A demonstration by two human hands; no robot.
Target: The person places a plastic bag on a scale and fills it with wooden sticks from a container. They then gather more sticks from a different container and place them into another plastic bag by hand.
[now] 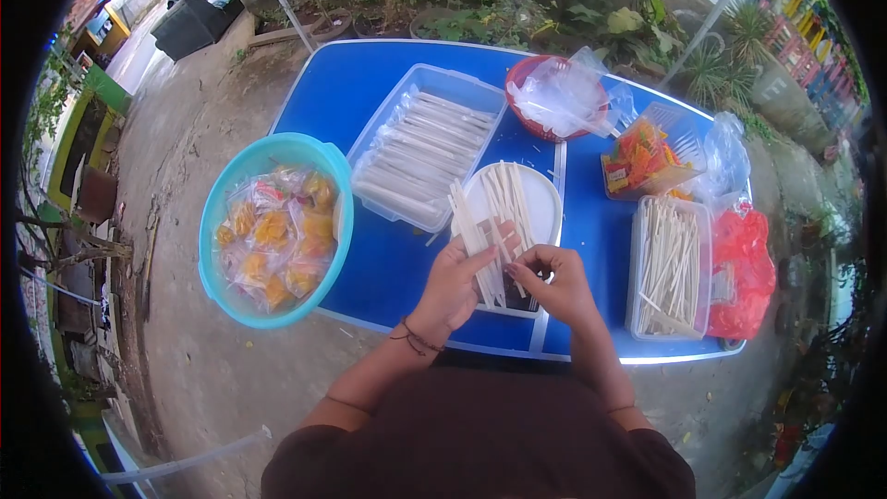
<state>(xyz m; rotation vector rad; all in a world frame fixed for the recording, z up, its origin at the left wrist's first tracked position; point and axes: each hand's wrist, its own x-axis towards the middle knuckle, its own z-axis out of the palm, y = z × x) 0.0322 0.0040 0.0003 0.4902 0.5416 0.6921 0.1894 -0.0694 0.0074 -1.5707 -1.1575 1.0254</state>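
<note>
My left hand (455,279) is closed round a small bunch of pale wooden sticks (473,233), which stand up and fan slightly out of the grip. Close beside it, my right hand (560,285) has its thumb and forefinger together at the lower part of a stick. Whether a thin plastic wrapper is also between those fingertips, I cannot tell. More loose sticks (504,192) lie on a round white plate (547,187) just behind the hands. A dark object under the hands is mostly covered.
A clear tub (425,71) holds plastic-wrapped bundles of sticks; left of it is a turquoise basin (211,263) of bagged yellow food. Behind stands a red basket (519,111) with clear bags. Rightward are a container of colourful packets (642,155), a box of sticks (669,263) and a red bag (748,268).
</note>
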